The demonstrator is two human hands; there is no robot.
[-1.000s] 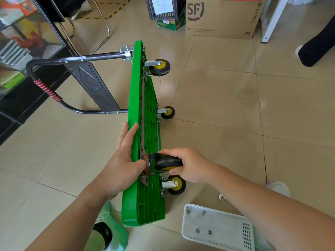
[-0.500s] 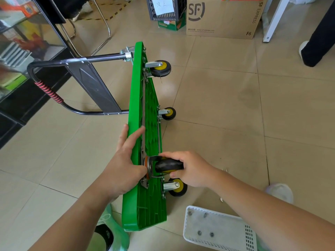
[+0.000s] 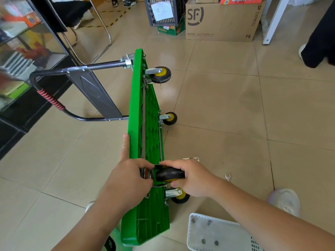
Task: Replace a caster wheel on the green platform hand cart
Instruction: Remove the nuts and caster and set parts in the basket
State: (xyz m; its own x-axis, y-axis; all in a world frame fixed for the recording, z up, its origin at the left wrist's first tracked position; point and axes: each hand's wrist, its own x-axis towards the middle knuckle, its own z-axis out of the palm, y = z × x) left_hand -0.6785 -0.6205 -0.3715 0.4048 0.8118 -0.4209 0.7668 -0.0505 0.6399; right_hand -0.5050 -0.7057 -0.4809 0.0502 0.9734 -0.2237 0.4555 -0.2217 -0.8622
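Note:
The green platform cart (image 3: 145, 124) stands on its long edge on the tiled floor, underside facing right. Three yellow-hubbed casters stay mounted: far (image 3: 160, 74), middle (image 3: 170, 118) and near (image 3: 178, 195). My right hand (image 3: 192, 178) grips a black caster wheel (image 3: 168, 174) held against the underside near the top edge. My left hand (image 3: 130, 176) pinches the caster's metal swivel base with thumb and fingers, index finger stretched along the cart's top face.
A white basket (image 3: 217, 234) with loose bolts and nuts sits at lower right. A small spanner (image 3: 227, 177) and a metal plate (image 3: 193, 158) lie on the floor. The folded black handle (image 3: 87, 82) juts left. Boxes and a crate stand at the back.
My left hand slid from gripping the cart's top edge onto the caster's swivel base, index finger still extended. My right hand keeps hold of the wheel.

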